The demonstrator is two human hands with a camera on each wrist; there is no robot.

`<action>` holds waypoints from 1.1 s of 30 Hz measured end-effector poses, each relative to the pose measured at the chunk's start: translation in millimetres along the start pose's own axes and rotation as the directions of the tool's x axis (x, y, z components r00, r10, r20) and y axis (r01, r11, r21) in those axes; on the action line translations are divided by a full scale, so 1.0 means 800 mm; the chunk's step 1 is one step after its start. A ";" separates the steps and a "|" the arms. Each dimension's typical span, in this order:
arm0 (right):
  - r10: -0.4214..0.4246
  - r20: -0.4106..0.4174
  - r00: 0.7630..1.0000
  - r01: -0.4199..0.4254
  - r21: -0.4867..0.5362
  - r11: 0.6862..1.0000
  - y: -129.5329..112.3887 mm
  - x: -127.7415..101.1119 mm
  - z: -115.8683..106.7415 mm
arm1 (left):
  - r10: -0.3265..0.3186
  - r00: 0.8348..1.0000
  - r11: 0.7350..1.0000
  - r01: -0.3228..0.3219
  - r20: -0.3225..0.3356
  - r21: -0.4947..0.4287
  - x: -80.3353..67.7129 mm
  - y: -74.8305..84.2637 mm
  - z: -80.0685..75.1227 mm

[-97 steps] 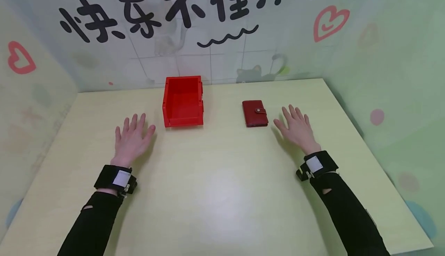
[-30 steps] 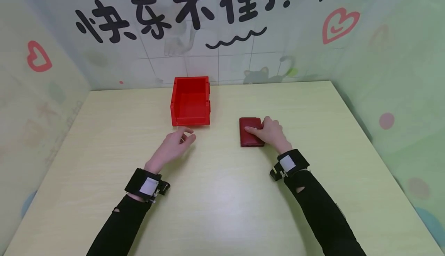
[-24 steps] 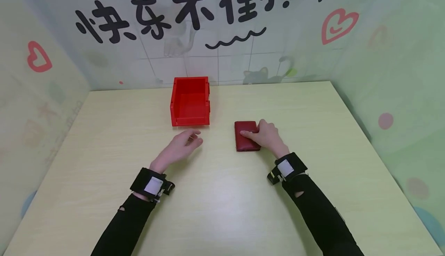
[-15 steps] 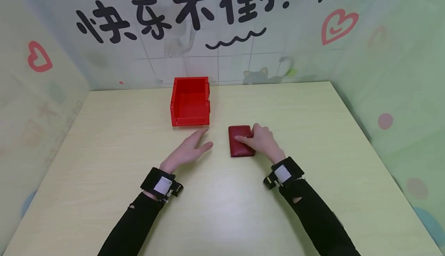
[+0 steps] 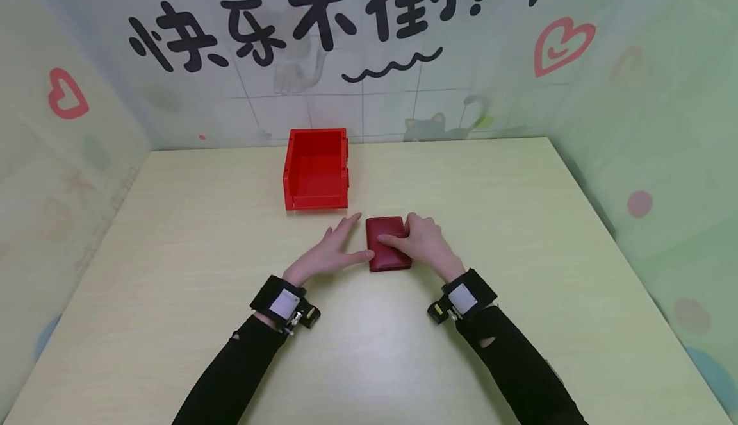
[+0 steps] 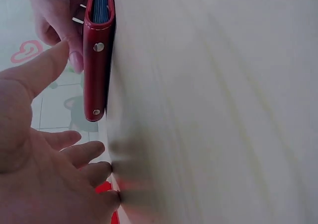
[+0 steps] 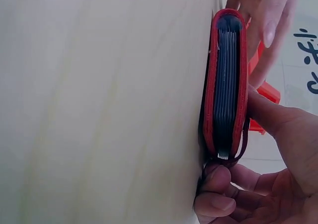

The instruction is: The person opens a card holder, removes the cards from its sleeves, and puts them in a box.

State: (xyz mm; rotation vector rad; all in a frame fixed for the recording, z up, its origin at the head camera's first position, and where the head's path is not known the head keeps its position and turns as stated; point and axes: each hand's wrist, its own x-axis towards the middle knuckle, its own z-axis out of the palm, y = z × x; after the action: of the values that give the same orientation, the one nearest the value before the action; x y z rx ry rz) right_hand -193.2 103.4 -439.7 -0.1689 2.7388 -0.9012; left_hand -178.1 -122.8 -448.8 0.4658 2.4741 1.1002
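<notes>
- Head view: the red card wallet [image 5: 389, 258] lies flat at the surface of the pale table [image 5: 369, 361], between the two hands and nearer the person than the red bin [image 5: 316, 201]. The right hand [image 5: 428, 245] grips its right side, thumb across the cover. The left hand [image 5: 327, 256] is spread and holds nothing, its thumb tip at the wallet's left edge. A level, steady right grip would probably serve best while the other hand is so close.
- Left wrist view: the wallet's closed edge, with two metal studs [image 6: 99, 47], faces the left palm. The left thumb points above the cover and the fingers reach past the edge; whether the thumb touches, I cannot tell. That firm edge looks like a good place for a second hold.
- Right wrist view: the right fingers curl at the strap [image 7: 244, 142] side, thumb opposite. The packed clear sleeves [image 7: 227, 85] show at the end, so light, even pressure seems wise to avoid bending them.
</notes>
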 end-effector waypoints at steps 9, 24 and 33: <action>-0.062 -0.018 0.998 0.062 0.008 0.998 -0.004 -0.004 0.009 | 0.017 0.999 0.998 -0.019 0.031 0.064 0.009 0.005 0.007; -0.252 -0.037 0.967 0.239 -0.208 0.948 -0.004 -0.009 0.009 | -0.054 0.993 0.994 0.043 0.110 0.099 0.015 0.017 0.010; -0.378 0.033 0.925 0.373 -0.269 0.888 -0.005 -0.007 0.010 | -0.090 0.987 0.989 0.074 0.130 0.127 0.021 0.012 0.014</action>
State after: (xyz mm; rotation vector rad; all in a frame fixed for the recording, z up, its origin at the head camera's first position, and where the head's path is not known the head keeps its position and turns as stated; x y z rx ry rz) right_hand -185.2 96.2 -442.4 -0.7707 2.8895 -0.6024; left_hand -186.1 -102.2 -451.7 0.4539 2.4261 0.8595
